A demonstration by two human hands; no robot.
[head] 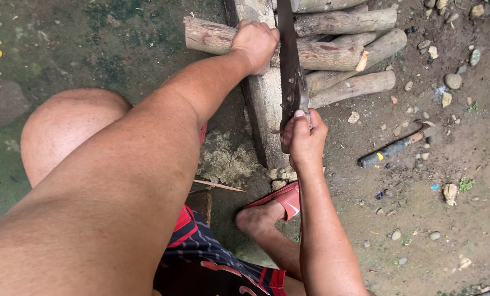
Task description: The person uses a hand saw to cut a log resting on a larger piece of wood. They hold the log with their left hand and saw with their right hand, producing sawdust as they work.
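My left hand (pixel 256 44) grips a short round log (pixel 327 55) that lies across a thick wooden block (pixel 264 104). My right hand (pixel 305 140) is closed on the handle of a long dark machete (pixel 290 60), whose blade points away from me and sits over the log just right of my left hand. The blade's tip runs out of view at the top.
Several more cut logs (pixel 354 85) are stacked on the block behind and to the right. A hammer-like tool (pixel 395 147) lies on the stony dirt at right. My foot in a red sandal (pixel 280 200) rests by the block's near end. Mossy ground lies at left.
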